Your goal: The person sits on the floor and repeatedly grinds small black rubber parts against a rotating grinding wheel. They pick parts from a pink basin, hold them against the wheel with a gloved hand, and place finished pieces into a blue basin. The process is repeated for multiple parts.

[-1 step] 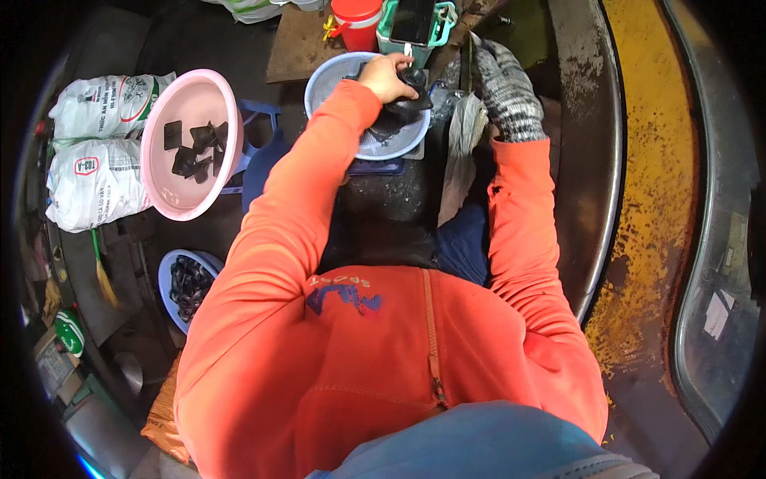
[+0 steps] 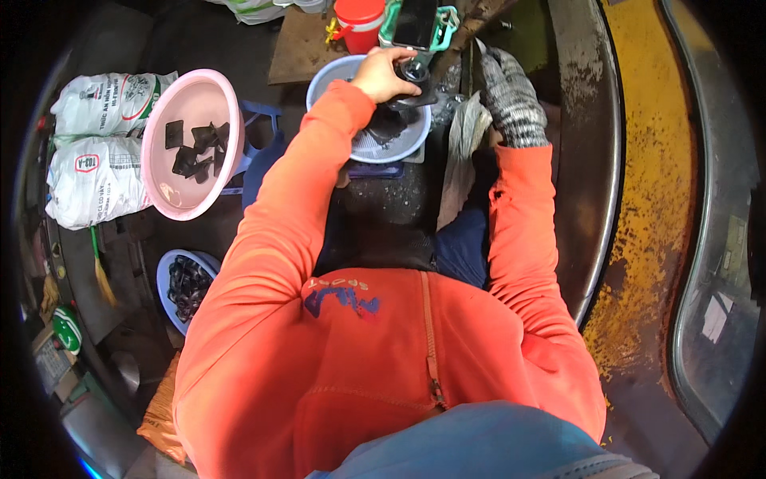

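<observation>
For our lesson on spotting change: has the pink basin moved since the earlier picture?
No. The pink basin shows no visible shift in any direction against the lower white sack beside it.

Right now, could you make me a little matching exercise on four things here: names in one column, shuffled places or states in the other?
Column one
1. left hand
2. right hand
3. pink basin
4. red tub

Column two
A. beside a green basket
B. in a grey striped glove
C. bare, over a blue basin
D. with black pieces inside

Pairs: 1-C; 2-B; 3-D; 4-A
</observation>
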`<action>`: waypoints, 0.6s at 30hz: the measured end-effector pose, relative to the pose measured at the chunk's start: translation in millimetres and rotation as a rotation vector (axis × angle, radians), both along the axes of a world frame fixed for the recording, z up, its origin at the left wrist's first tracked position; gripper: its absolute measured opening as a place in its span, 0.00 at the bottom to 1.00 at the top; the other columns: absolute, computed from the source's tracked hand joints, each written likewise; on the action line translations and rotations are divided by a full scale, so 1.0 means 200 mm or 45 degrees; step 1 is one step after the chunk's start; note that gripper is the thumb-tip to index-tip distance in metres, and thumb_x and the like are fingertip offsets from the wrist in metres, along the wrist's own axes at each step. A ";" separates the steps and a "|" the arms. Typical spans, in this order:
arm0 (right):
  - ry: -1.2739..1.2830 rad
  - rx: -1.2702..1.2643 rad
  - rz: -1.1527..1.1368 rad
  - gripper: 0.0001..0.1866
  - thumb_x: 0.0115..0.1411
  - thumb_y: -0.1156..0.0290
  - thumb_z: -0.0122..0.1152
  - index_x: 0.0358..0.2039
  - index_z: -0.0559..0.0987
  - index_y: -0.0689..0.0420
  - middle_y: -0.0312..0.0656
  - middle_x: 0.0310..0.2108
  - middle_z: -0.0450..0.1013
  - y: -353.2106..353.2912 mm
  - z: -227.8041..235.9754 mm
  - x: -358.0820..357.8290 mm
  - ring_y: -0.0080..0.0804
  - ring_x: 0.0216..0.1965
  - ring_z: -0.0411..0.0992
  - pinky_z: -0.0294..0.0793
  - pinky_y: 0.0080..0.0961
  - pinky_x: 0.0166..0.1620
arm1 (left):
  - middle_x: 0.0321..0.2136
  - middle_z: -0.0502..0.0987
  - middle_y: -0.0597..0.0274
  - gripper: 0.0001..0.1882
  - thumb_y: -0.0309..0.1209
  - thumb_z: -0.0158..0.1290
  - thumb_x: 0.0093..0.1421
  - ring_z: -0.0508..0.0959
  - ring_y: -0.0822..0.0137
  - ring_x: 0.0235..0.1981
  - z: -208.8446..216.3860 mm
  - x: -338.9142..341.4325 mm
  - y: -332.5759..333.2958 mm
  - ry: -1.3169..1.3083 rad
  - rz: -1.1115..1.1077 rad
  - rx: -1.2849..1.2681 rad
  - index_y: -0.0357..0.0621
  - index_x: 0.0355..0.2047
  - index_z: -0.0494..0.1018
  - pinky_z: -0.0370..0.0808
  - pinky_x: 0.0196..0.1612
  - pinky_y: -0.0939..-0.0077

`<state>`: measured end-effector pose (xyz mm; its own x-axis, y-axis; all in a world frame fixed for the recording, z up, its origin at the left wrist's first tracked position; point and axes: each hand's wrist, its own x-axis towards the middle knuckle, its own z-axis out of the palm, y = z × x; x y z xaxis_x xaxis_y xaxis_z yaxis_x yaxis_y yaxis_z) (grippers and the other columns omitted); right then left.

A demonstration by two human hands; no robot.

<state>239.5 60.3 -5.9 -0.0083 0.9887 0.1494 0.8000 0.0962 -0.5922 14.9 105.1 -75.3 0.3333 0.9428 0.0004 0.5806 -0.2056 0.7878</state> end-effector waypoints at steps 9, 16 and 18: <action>0.123 0.175 0.526 0.25 0.63 0.62 0.50 0.59 0.63 0.58 0.47 0.57 0.63 -0.11 0.00 -0.24 0.41 0.59 0.62 0.59 0.31 0.61 | 0.48 0.74 0.60 0.27 0.24 0.68 0.41 0.70 0.65 0.54 0.50 -0.12 -0.20 -0.857 -0.075 0.651 0.44 0.43 0.73 0.64 0.59 0.69; 0.879 -0.043 0.355 0.26 0.59 0.68 0.58 0.56 0.64 0.58 0.42 0.52 0.67 -0.05 -0.16 -0.39 0.30 0.54 0.66 0.67 0.28 0.54 | 0.48 0.74 0.58 0.31 0.21 0.66 0.45 0.73 0.70 0.51 0.43 0.00 -0.30 -0.985 0.056 0.321 0.41 0.49 0.66 0.68 0.56 0.74; 0.926 0.061 0.438 0.26 0.60 0.66 0.56 0.57 0.62 0.58 0.42 0.53 0.66 -0.06 -0.18 -0.41 0.32 0.54 0.65 0.66 0.30 0.55 | 0.43 0.75 0.60 0.28 0.25 0.68 0.44 0.73 0.70 0.48 0.42 0.02 -0.32 -0.870 0.211 0.428 0.43 0.46 0.70 0.69 0.54 0.75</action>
<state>157.7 48.4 -42.0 -0.1953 0.9409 0.2766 0.1367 0.3053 -0.9424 18.3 40.5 9.1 0.0106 0.8930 0.4499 0.0326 -0.4500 0.8925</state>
